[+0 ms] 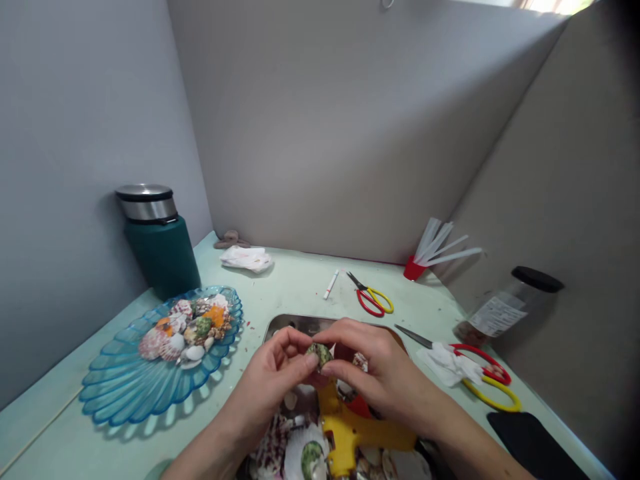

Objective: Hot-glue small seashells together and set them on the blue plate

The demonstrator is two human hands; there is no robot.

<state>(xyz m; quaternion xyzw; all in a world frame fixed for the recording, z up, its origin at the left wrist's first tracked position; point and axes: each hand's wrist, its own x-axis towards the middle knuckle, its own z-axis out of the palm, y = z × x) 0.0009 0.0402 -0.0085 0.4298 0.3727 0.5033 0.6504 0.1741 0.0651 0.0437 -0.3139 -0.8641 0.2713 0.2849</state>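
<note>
A small green mottled shell [320, 355] is pinched between the fingertips of my left hand [280, 370] and my right hand [373, 363]. Both hands are closed on it, above a metal tray [295, 323]. Below them lies a yellow glue gun [350, 427] on top of several shells in the tray. Among these are a white shell [300, 450] and another green shell [311, 459]. My hands and forearms hide part of the tray.
To the left is a blue scalloped dish [150, 400] with several shells, behind it a green bottle [163, 250]. At the back lie small scissors [373, 298] and a red cup [414, 269] with glue sticks. Large scissors [495, 393] and a clear jar [505, 310] are at right.
</note>
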